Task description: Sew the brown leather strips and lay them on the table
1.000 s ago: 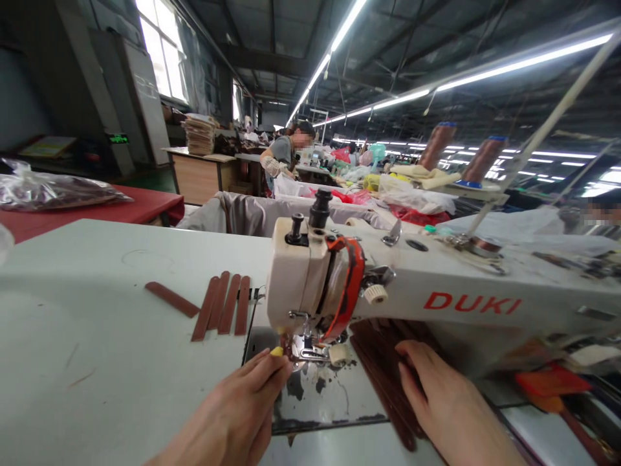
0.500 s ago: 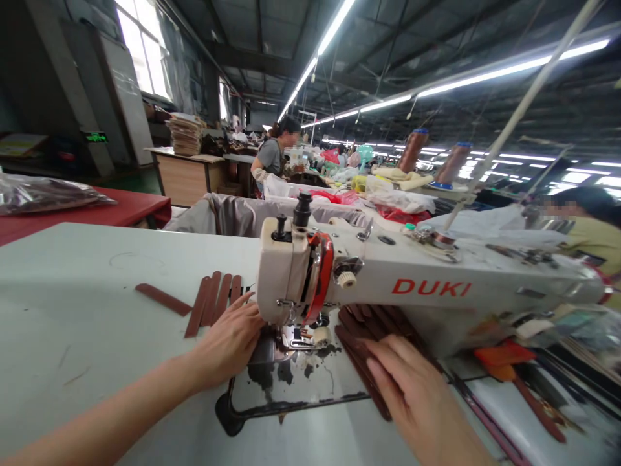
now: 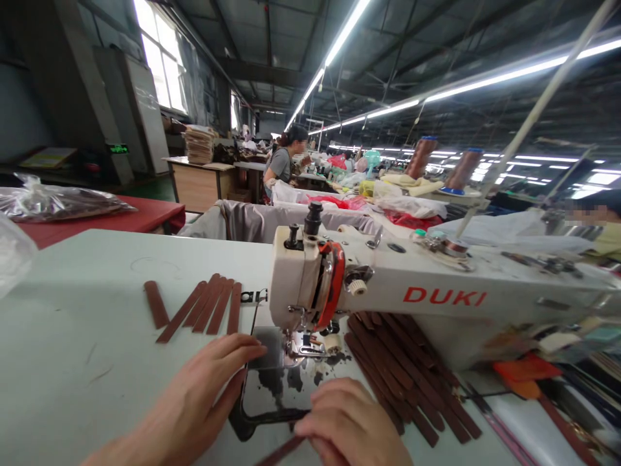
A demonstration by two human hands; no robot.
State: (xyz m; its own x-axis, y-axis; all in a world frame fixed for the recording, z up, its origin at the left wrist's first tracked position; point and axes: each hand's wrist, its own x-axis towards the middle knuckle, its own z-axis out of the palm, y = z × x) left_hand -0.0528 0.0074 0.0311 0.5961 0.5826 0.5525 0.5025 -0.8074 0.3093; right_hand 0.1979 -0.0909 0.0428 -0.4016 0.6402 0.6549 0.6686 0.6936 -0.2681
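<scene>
My right hand [image 3: 352,421] pinches one end of a brown strip [image 3: 279,451] in front of the sewing machine's bed; the strip points down to the left. My left hand [image 3: 208,382] lies left of the needle area, fingers stretched out and holding nothing, the tips by the metal plate [image 3: 270,346]. The white sewing machine [image 3: 378,275] has its presser foot [image 3: 310,349] between and beyond both hands. Under its arm lies a pile of brown strips [image 3: 402,369] with rounded ends. Several more strips [image 3: 208,304] are spread on the table left of the machine head.
A clear plastic bag [image 3: 68,200] sits on a red-covered table [image 3: 155,213] at the left. Behind the machine is a grey cloth-lined bin [image 3: 252,220]. Scissors-like tools and an orange piece [image 3: 526,367] lie at right. Co-workers sit further off.
My right hand has left the pile and come towards me and left, with a strip in it. My left hand has drawn back from the strips beside the machine head; those strips lie differently.
</scene>
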